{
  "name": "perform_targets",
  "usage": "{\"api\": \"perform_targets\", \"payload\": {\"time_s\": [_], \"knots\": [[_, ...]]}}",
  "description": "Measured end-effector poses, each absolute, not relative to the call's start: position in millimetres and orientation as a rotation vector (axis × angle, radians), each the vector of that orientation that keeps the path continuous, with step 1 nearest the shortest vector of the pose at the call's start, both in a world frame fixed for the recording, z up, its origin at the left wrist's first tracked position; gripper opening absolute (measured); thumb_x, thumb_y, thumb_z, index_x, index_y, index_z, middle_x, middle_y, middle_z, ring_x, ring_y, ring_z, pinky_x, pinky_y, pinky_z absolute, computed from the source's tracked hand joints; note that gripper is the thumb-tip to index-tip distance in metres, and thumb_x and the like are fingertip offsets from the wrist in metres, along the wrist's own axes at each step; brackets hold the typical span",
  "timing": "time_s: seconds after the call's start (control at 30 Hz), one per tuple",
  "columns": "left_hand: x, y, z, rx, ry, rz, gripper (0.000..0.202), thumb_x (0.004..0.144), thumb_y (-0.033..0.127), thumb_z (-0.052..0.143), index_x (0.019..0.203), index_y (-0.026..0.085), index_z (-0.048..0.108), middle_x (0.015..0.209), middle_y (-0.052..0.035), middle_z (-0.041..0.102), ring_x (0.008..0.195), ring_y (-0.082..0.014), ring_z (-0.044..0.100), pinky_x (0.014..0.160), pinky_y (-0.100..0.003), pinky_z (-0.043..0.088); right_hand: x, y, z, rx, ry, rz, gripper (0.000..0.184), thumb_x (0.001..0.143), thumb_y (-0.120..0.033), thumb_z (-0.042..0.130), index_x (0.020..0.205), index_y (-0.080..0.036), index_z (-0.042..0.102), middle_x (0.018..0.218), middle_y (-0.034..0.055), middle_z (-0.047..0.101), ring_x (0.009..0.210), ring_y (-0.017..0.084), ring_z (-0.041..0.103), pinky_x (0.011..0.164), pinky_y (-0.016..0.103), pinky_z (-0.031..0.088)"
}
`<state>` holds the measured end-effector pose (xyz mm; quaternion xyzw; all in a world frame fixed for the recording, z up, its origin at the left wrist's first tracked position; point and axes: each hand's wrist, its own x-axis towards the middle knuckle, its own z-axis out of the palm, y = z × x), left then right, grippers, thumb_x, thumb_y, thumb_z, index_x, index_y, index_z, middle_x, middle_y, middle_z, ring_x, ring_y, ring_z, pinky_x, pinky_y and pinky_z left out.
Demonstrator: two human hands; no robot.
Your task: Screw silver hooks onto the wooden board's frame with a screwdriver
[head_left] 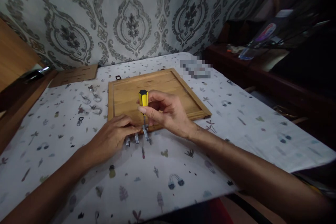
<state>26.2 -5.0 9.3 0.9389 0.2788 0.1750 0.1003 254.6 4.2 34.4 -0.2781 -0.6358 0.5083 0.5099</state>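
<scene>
A yellow and black screwdriver [143, 98] stands upright in my right hand [169, 112], pinched by thumb and fingers. Its shaft meets a small metal hook [146, 133] at the near edge of a framed wooden board [157, 80]. My left hand [115, 134] is closed over the board's near left edge, its fingertips close beside that hook. Two more metal hooks [137, 138] stick out from the same edge next to my left fingers. The undersides of the left fingers are hidden.
Several small clear packets with metal parts [95, 109] lie left of the board on a patterned tablecloth [126, 175]. A flat piece of cardboard [75, 76] rests at the back left. A blurred-out item [196, 69] is at the back right, with a plastic bottle [248, 53] beyond.
</scene>
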Motion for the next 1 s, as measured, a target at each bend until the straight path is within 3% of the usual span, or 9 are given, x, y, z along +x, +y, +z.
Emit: {"api": "perform_targets", "payload": {"time_s": [0.5, 1.0], "knots": [[27.3, -5.0, 19.9, 2.789, 0.800, 0.439, 0.045, 0.105, 0.007, 0.038, 0.122, 0.023, 0.077, 0.102, -0.0077, 0.072, 0.093, -0.0206, 0.067, 0.082, -0.034, 0.059, 257.5, 0.5, 37.1, -0.673, -1.588, 1.167, 0.036, 0.091, -0.053, 0.077, 0.087, -0.023, 0.058, 0.070, -0.0046, 0.054, 0.051, 0.010, 0.054, 0.045, 0.025, 0.042], [25.8, -3.8, 13.7, 2.796, 0.806, 0.462, 0.043, 0.103, 0.005, 0.042, 0.123, 0.022, 0.076, 0.111, -0.0087, 0.074, 0.102, -0.0229, 0.070, 0.087, -0.038, 0.061, 255.5, 0.9, 34.8, -0.679, -1.645, 1.173, 0.040, 0.092, -0.053, 0.075, 0.079, -0.024, 0.050, 0.063, -0.0065, 0.046, 0.053, 0.010, 0.045, 0.046, 0.024, 0.035]]}}
